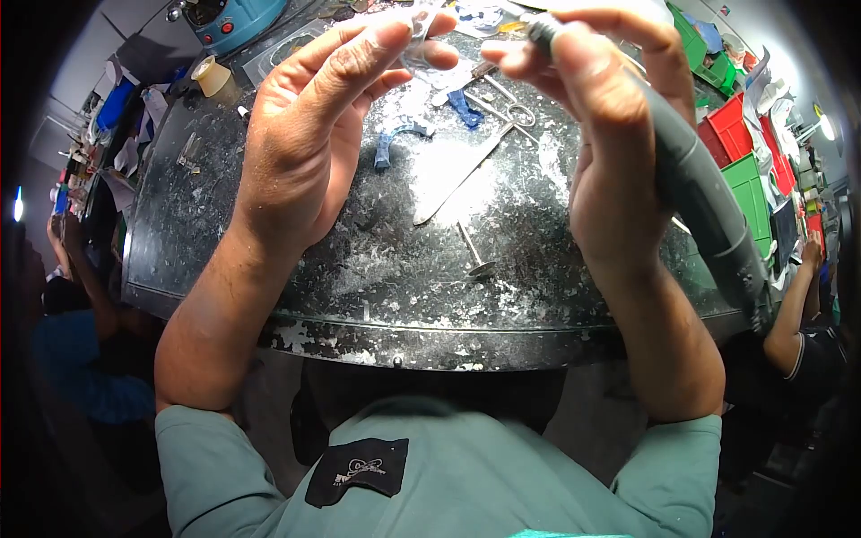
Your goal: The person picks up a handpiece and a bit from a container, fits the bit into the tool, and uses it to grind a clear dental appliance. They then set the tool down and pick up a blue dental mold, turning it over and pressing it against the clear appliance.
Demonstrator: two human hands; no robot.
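Observation:
My left hand (309, 134) is raised at the top centre, its thumb and fingers pinching a small clear plastic piece (419, 34) whose full shape I cannot make out. Opposite it, my right hand (619, 125) wraps round a dark grey rotary handpiece (686, 148). The handpiece tip points up and left towards the clear piece, and its rear end slants down past my right wrist. Between my hands lie a blue curved piece (399, 136), a crumpled blue piece (464, 109), a flat metal blade (466, 175) and a ring-handled metal tool (518, 114).
A small disc on a shank (480, 266) lies on the worn black table (395, 287). A cream cup (211, 77) and a blue machine (235, 25) stand at the back left. Green bins (746, 193) and red bins (731, 130) line the right. Other people sit on both sides.

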